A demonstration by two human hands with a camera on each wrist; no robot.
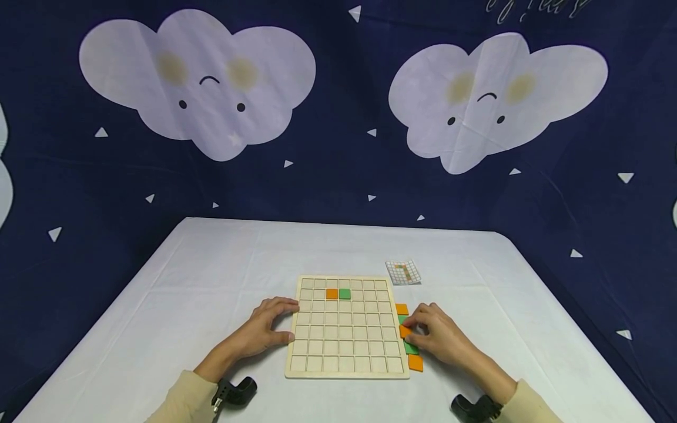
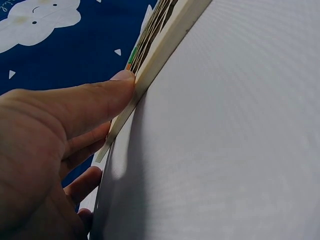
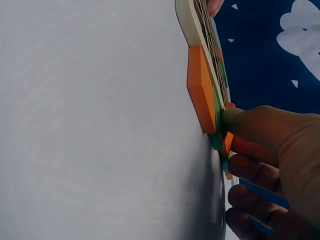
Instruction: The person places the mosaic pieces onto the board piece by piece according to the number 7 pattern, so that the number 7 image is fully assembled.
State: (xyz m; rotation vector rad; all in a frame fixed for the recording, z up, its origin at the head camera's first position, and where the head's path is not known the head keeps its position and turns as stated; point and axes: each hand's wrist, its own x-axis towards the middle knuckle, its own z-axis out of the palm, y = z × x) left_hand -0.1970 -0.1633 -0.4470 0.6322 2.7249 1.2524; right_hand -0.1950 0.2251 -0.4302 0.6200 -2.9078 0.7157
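A square wooden grid board lies flat on the white table. On it, in the second row from the far side, an orange tile sits beside a green tile. My left hand touches the board's left edge, thumb and fingers spread along it. My right hand is at the right edge, where its thumb and index finger pinch the middle orange tile of a column of loose orange and green tiles. The nearest of these, an orange tile, lies against the board's edge. The fingers partly hide the green tiles on either side.
A small card printed with a coloured grid pattern lies beyond the board's far right corner. White cloth covers the table. Behind it hangs a dark blue curtain with cloud faces and small triangles.
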